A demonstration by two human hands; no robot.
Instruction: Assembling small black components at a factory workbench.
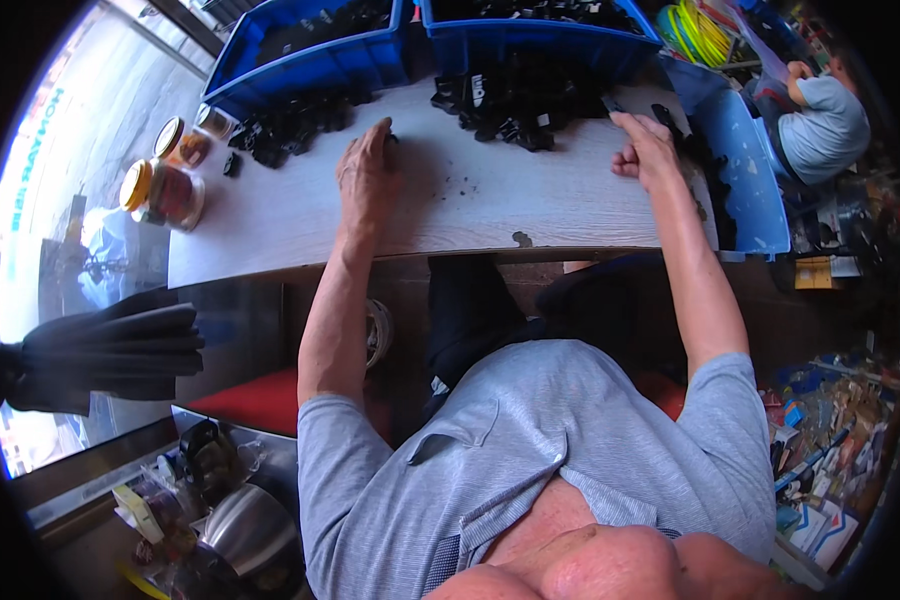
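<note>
My left hand [367,172] is over the pale table, fingers drawn together. A small black part [392,138] shows at its fingertips, mostly hidden by the hand. To its left lies a small heap of black plastic parts [280,132]. My right hand [648,150] is at the table's right side, index finger stretched out and the other fingers loosely bent, with nothing visible in it. Its index fingertip is close to the right end of a larger heap of black parts [520,100]. Between the hands, dark crumbs dot the tabletop [490,205].
Two blue bins [315,68] [545,35] of black parts stand at the back. A lighter blue bin [755,180] adjoins the table's right edge. Lidded jars [170,195] stand at the left edge. Another person [820,125] sits at far right. A metal kettle [250,530] is at lower left.
</note>
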